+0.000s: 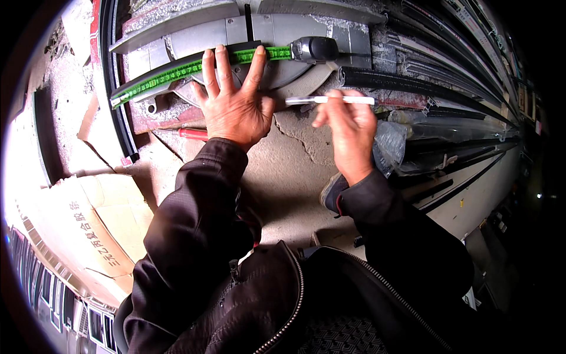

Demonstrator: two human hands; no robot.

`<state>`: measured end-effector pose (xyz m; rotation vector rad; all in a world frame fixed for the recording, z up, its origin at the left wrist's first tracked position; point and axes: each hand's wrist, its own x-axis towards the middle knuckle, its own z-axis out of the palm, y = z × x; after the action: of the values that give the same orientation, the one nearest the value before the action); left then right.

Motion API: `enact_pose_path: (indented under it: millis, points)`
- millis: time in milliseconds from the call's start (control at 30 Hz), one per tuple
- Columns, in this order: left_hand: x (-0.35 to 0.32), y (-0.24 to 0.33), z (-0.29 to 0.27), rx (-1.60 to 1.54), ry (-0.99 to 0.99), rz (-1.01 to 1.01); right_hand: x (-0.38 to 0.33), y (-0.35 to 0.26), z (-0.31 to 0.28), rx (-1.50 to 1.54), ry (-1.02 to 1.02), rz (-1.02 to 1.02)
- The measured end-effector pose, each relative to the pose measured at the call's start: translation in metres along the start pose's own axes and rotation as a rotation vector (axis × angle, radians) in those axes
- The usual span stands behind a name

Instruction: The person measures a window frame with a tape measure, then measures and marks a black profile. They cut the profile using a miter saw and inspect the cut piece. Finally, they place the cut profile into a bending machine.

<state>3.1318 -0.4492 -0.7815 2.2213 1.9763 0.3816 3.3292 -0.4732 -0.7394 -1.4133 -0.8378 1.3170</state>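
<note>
My left hand [239, 112] lies palm down with its fingers spread. Its fingertips press on a green tape measure [183, 72] and a black strip [197, 55] along the tape's far edge. The tape is pulled out to the left, and its black case [314, 49] rests at the right end. Both lie across a grey metal machine table [206, 36] with a slot and a round plate. My right hand [351, 127] grips a slim white pen [359, 100], its grey end pointing left toward my left hand, just short of the table's curved edge.
Long black profiles [413, 82] are stacked at the right, near clear plastic wrapping [390, 141]. Another dark profile [112, 88] runs along the left. A cardboard box [100, 227] sits at lower left. A red-handled tool [193, 134] lies below my left hand on the concrete floor [289, 177].
</note>
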Motion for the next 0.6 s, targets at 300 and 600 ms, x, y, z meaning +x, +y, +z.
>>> enact_pose_path:
  millis: [300,600]
  points:
    - [-0.002,0.001,-0.003,0.001,0.0,0.001,-0.019,0.075,-0.066,0.089,0.16,0.642]
    - [-0.003,-0.001,-0.002,-0.021,-0.006,-0.018,0.026,-0.023,0.0,-0.879,0.142,-0.407]
